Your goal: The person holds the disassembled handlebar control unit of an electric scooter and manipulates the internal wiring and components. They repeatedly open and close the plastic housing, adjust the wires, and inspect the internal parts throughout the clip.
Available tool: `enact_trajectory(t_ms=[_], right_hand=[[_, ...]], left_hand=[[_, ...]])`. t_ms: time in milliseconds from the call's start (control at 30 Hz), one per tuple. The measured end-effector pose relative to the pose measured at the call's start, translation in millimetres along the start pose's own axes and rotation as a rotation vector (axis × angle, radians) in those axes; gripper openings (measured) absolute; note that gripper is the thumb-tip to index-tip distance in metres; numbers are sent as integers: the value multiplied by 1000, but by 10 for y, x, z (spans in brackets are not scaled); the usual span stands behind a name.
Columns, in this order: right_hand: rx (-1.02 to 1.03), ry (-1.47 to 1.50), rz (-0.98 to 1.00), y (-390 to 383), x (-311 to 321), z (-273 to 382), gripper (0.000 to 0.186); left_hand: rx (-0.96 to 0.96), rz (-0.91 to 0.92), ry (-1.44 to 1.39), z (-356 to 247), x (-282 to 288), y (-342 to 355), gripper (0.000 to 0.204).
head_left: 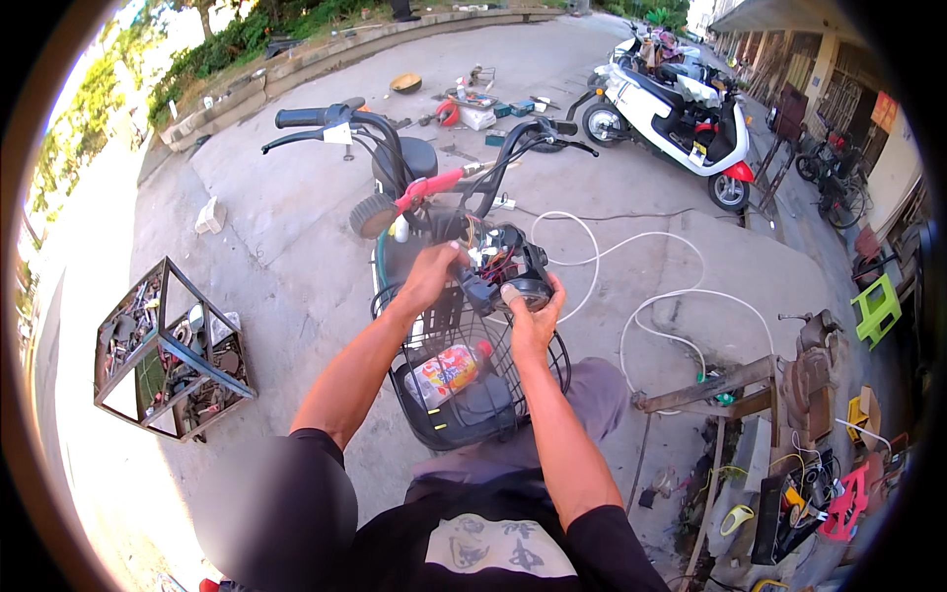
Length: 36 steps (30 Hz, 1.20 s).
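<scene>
In front of me stands a two-wheeler with black handlebars [503, 158] and a black wire front basket [404, 380]. A plastic bottle [446, 375] with a colourful label lies in the basket. Above the basket hangs a black headlight unit [528, 293], with coloured wires [500, 264] exposed behind it. My right hand [533, 321] grips the headlight, thumb on its near face. Closed fingers of my left hand [434, 271] reach in at the left of the wires; what they pinch is hidden. A red bar [431, 185] crosses near the handlebar stem.
A metal-framed bin [178, 360] of loose parts stands at left. White hose [671, 291] loops over the ground at right, near a vise [814, 370] on a stand. Tools and a red-handled item [449, 111] lie beyond the handlebars. A white scooter [656, 113] is parked behind.
</scene>
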State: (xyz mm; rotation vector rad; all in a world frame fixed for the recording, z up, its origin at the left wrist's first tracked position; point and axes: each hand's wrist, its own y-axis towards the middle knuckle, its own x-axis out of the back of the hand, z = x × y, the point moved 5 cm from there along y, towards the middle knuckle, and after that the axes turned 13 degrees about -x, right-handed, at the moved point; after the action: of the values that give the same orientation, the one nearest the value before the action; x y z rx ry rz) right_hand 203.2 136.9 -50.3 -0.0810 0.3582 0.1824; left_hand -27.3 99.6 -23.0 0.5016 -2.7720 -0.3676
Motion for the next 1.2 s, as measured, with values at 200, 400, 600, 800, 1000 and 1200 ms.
enact_trajectory(t_ms=[200, 400, 600, 800, 1000, 1200], right_hand=[[36, -47, -17, 53, 41, -25, 86], [44, 66, 44, 148, 85, -97, 87], [27, 141, 92, 166, 124, -115, 79], [-55, 210, 65, 109, 169, -134, 86], [17, 207, 88, 108, 158, -28, 90], [-3, 259, 105, 40, 120, 86, 95]], left_hand=[[-10, 7, -80, 73, -58, 22, 51], [-13, 13, -24, 155, -110, 60, 51], [36, 30, 2, 63, -123, 28, 52], [-13, 97, 48, -59, -134, -12, 51], [-64, 135, 31, -179, -137, 24, 50], [-140, 215, -43, -63, -156, 67, 48]])
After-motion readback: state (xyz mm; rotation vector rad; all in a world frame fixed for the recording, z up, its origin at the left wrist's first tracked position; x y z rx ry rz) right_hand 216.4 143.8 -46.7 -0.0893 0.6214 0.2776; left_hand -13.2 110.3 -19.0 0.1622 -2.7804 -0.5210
